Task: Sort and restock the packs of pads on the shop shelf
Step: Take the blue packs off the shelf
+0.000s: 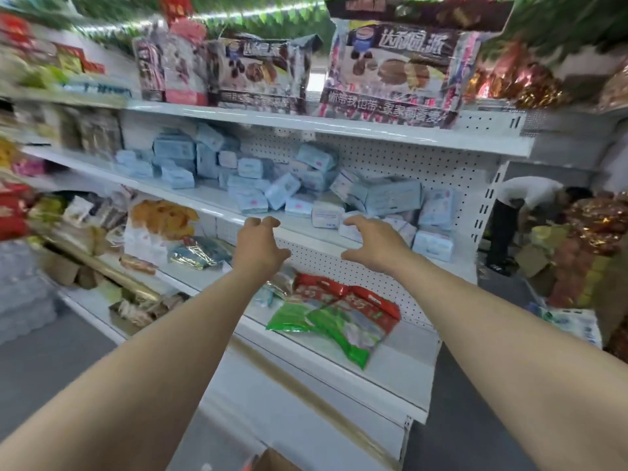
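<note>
The packs of pads (251,185) are found on the middle shelf (190,195), where they are heaped loosely in pale blue and white wrappers, some laid flat and others tipped on edge against the shelf's perforated back panel (407,161). A larger pale blue box (387,195) is seen tilted on the heap toward the right end of this shelf, and a white pack (328,214) is laid near its front edge. Both bare arms are stretched toward the front edge of the middle shelf. The left hand (260,246) is held just before that edge, with its fingers (263,223) loosely curled and slightly apart, and nothing is gripped by them. The right hand (372,244) is held further toward the shelf's right end, with its fingers (356,222) spread and bent and the thumb set wide; nothing is held, and whether the fingertips touch the packs cannot be told through the blur. On the shelf above the middle shelf, large boxes of chocolate pies (394,73) are stood upright. On the shelf below it, red and green bags (339,314) are laid overlapping. Beyond the right end of the middle shelf, a person (523,205) is seen bent over.
</note>
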